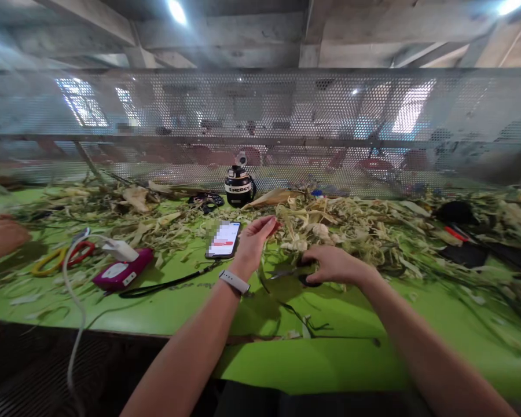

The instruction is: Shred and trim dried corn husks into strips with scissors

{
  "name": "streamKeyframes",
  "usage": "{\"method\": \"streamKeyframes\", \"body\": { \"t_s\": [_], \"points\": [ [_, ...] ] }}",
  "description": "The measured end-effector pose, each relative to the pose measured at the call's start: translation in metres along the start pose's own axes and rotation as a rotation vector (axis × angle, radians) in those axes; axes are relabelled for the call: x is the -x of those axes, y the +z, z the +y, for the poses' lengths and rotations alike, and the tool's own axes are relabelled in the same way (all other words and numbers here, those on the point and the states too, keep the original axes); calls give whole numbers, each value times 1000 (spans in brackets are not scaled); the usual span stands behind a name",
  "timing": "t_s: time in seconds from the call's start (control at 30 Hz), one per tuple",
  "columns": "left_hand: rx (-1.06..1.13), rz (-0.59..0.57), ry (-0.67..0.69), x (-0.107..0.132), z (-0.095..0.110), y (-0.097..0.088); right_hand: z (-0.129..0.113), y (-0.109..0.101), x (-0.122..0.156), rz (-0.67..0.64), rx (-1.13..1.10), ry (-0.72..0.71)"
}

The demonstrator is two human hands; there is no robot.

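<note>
My right hand (336,264) is closed around a pair of scissors (283,273) with dark handles; the blades point left, low over the green tabletop. To its left my left hand (256,238), with a pale band on the wrist, is raised with thumb and fingertips pinched together. What sits in that pinch is too small to make out. A thin greenish plant strip (278,298) runs down from beside the left palm to the table's front. Beyond both hands lies a heap of pale, dry plant strips (316,223) that look like husks.
A phone (224,240) with a dark strap lies left of my hands. Farther left are a purple power strip (124,270) with a white plug, a cable, and red-and-yellow-handled scissors (52,262). A black bottle (238,188) stands before the perforated screen (278,104). Another person's hand (4,236) rests at far left.
</note>
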State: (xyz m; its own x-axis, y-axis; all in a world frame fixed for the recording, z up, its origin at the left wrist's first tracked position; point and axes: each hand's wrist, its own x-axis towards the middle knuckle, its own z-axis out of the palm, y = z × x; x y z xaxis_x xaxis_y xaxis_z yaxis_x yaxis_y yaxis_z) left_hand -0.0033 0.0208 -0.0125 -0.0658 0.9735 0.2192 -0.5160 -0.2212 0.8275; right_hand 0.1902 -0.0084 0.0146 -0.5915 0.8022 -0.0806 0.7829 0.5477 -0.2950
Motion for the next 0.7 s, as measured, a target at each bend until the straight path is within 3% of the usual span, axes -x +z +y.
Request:
{"method": "streamKeyframes", "body": {
  "t_s": [0.27, 0.47, 0.6, 0.7],
  "points": [
    [-9, -65, -43, 7, 1, 5, -10, 8, -6, 122, 115, 34],
    [-48, -89, -62, 10, 1, 6, 3, 7, -7, -95, -210, -19],
    [-56, -113, -89, 14, 2, 9, 9, 0, -4, -167, -364, -60],
    [-38, -141, -105, 16, 0, 9, 3, -5, -3, 48, -508, -46]
  ]
}}
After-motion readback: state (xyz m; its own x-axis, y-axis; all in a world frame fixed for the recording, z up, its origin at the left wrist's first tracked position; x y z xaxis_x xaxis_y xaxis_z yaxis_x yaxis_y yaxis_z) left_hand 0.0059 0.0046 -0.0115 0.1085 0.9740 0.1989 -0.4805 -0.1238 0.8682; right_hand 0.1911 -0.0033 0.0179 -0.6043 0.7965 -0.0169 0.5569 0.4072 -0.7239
